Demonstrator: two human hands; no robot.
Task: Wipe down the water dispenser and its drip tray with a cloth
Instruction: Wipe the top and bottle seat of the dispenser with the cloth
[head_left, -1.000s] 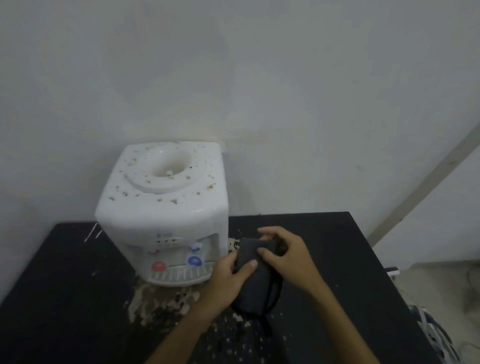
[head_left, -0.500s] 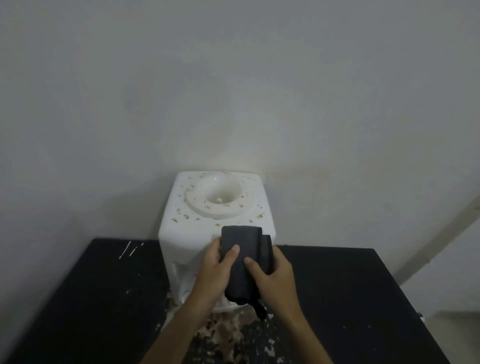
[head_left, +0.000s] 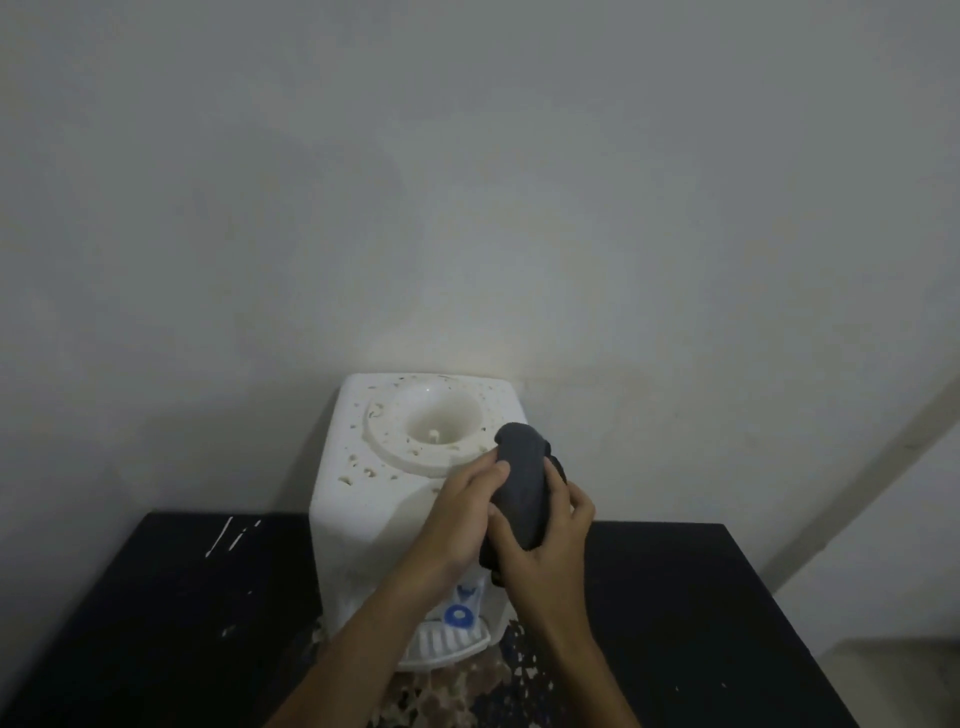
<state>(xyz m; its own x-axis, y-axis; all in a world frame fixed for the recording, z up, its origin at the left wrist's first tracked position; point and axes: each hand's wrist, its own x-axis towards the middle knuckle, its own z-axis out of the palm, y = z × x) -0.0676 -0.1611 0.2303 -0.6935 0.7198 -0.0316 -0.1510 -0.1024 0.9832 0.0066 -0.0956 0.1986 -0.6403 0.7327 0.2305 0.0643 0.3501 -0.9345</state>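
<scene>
Both hands are sharing one job in the head view. The left hand (head_left: 457, 514) and the right hand (head_left: 558, 540) are each curling their fingers round a dark cloth (head_left: 522, 483), bunching it into a thick pad. This is probably giving it a firm wiping face with no loose ends trailing.

They are holding it raised over the front right part of the water dispenser (head_left: 363, 493) top, though I cannot tell whether the cloth is touching the plastic. The dispenser is standing at the back edge of the black table (head_left: 156, 623), hard against the wall (head_left: 467, 208), with its taps facing the near edge.

Brown specks are dotting its top and the rim of the bottle well (head_left: 439, 423). Starting there is looking sensible, since dirt knocked off would be landing on parts not yet wiped.

The drip tray (head_left: 441, 644) is sitting at the dispenser's foot, below the blue tap (head_left: 460, 614). It is partly hidden by the left forearm and is looking untouched. Flaky debris (head_left: 457, 696) is lying on the table just in front of the tray, toward the near edge.
</scene>
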